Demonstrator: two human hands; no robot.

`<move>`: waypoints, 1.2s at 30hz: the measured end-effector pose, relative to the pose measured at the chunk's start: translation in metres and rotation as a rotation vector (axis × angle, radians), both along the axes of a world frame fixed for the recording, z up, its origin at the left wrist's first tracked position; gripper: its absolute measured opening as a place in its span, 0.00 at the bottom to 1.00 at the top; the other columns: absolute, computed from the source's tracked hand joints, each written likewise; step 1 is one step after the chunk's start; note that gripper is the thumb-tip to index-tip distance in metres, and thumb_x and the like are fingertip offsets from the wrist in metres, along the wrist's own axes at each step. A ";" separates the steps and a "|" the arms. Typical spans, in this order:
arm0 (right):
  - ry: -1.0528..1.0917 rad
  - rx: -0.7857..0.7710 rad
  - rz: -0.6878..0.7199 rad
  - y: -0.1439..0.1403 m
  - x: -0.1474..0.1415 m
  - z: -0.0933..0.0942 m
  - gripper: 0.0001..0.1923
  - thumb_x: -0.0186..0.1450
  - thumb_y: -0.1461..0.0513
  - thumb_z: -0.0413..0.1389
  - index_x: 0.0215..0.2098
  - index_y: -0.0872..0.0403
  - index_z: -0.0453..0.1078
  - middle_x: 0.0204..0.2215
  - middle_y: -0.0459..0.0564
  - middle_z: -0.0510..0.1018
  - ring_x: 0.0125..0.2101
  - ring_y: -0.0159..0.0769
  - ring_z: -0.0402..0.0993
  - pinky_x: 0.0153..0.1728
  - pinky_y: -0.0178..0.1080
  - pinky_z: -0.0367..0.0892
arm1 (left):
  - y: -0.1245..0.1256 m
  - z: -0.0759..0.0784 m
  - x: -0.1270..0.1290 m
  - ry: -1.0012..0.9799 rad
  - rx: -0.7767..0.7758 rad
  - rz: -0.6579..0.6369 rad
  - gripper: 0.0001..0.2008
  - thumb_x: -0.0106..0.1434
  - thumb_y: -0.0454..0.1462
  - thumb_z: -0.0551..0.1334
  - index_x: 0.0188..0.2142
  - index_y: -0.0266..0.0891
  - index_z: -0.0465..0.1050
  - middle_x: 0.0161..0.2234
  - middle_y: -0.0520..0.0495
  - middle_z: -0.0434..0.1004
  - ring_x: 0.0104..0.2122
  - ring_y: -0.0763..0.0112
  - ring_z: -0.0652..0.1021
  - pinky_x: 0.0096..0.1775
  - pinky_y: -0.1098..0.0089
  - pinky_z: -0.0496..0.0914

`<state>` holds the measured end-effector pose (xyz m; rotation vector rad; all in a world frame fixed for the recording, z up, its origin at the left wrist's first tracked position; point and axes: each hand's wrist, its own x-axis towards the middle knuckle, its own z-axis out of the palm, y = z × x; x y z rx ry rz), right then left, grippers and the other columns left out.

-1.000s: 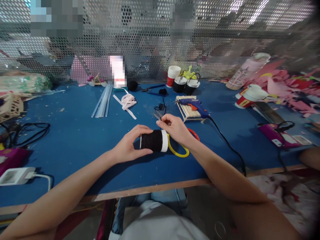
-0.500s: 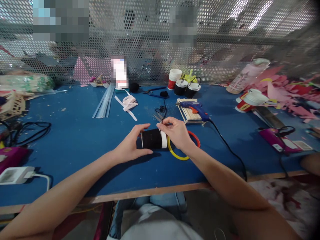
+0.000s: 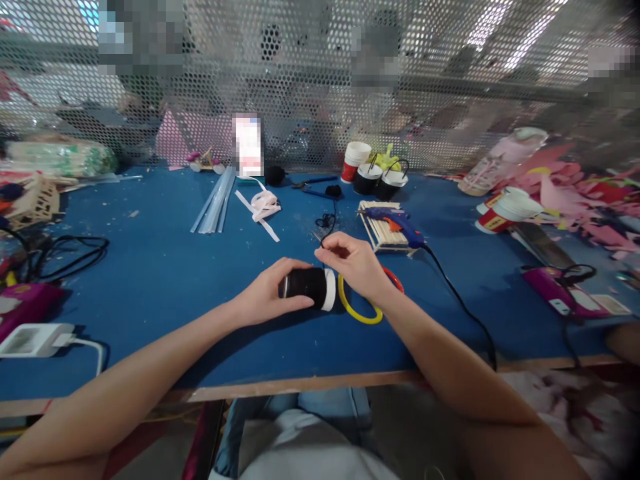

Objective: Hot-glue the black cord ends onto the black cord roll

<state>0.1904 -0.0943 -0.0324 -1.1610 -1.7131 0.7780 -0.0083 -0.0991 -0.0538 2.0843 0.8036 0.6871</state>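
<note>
While the person sat at the blue table, the left hand curled around a cup wrapped in black yarn lying on its side near the table's middle, thumb under and fingers over it. Its white rim faced three o'clock; whether anything lay inside I could not tell. At two o'clock from the cup, the right hand had thumb and forefinger pressed together on a black thread running up toward twelve o'clock.

Far off at nine o'clock sat a white power adapter and a tangle of black cable. Clear glue sticks and a pink ribbon lay at eleven o'clock. Yellow and red rings lay just beside the cup's rim, partly under the right wrist. At one o'clock stood a stack of white-and-red paper cups and two black-wrapped cups with handles, contents hidden. A blue glue gun rested on a raft of wooden sticks, its cord trailing toward four o'clock. More paper cups lying on their sides were at three o'clock.

Since a moment before, the cup had tipped slightly, showing more of its dark bottom at the left, and the right hand had lifted a little off the cup.
</note>
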 end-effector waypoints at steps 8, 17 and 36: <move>-0.002 -0.150 0.100 0.008 -0.007 0.001 0.13 0.56 0.54 0.58 0.25 0.55 0.68 0.20 0.42 0.68 0.22 0.27 0.61 0.25 0.33 0.59 | -0.011 0.006 0.001 0.058 0.186 -0.167 0.32 0.56 0.45 0.64 0.57 0.43 0.54 0.47 0.41 0.64 0.47 0.60 0.70 0.48 0.60 0.67; -0.191 -0.256 0.023 0.008 0.009 0.013 0.15 0.57 0.51 0.57 0.28 0.56 0.71 0.16 0.44 0.71 0.15 0.27 0.64 0.17 0.32 0.60 | -0.009 0.010 0.000 0.096 0.166 -0.122 0.29 0.54 0.45 0.64 0.54 0.41 0.60 0.47 0.41 0.65 0.46 0.59 0.71 0.49 0.59 0.67; -1.108 -0.207 -0.576 0.057 0.143 0.009 0.15 0.57 0.61 0.51 0.35 0.65 0.72 0.34 0.67 0.76 0.35 0.49 0.73 0.32 0.41 0.63 | 0.007 0.002 -0.008 0.037 -0.010 0.049 0.29 0.52 0.42 0.66 0.52 0.41 0.61 0.48 0.42 0.69 0.46 0.60 0.72 0.48 0.59 0.67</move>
